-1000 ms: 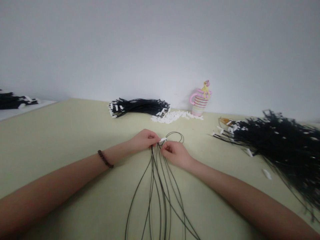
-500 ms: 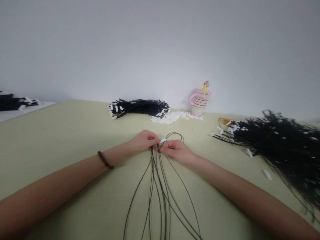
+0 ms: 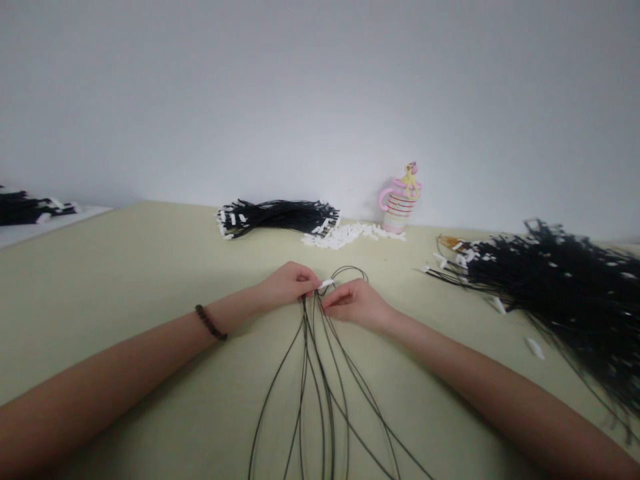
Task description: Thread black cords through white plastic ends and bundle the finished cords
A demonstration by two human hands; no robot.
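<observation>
My left hand (image 3: 291, 283) is closed in a pinch on several thin black cables (image 3: 327, 393), which hang from its fingertips and fan out toward the near edge of the view. At those fingertips a small white connector (image 3: 326, 284) sticks out to the right, with a looped cable (image 3: 352, 268) behind it. Just right of the connector, my right hand (image 3: 357, 303) has thumb and forefinger together on a strand or two of black cable. The exact grip points are partly covered by the fingers.
Behind my hands lie a bundle of black cables (image 3: 285, 215) with white ends and a scatter of white pieces (image 3: 340, 235). A striped pink cup (image 3: 399, 208) stands against the wall. A large black cable pile (image 3: 560, 280) spreads at right; more cables (image 3: 30, 208) lie far left.
My right hand has shifted slightly right and down, away from the connector. The hanging cables on the right side have swung further right. My left hand has barely moved.
</observation>
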